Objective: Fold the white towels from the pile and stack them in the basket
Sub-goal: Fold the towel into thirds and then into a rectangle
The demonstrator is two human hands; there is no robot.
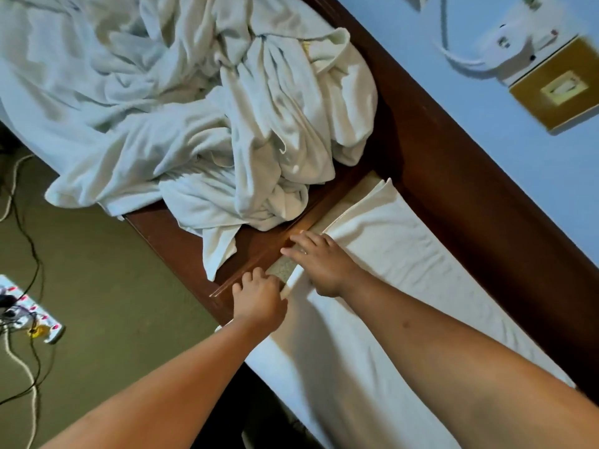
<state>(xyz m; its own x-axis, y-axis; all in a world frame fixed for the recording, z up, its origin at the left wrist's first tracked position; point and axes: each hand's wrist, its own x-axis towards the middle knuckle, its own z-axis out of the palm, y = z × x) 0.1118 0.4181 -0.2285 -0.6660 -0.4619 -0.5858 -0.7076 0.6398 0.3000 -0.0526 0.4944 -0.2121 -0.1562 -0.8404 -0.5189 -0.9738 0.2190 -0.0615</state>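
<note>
step: folding one white towel (398, 254) on desk (175, 241) | grip: pinching its edge with left hand (259, 303), pressing it flat with right hand (324, 265) | todo: big towel pile (194, 108) beyond hands, likely most of task | basket: unseen

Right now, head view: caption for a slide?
Left hand grips, right hand presses a folded towel beside the pile.

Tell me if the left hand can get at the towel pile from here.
Probably yes: only bare wood lies between the left hand and the nearest corner of the pile, though it must release the folded towel it pinches.
</note>
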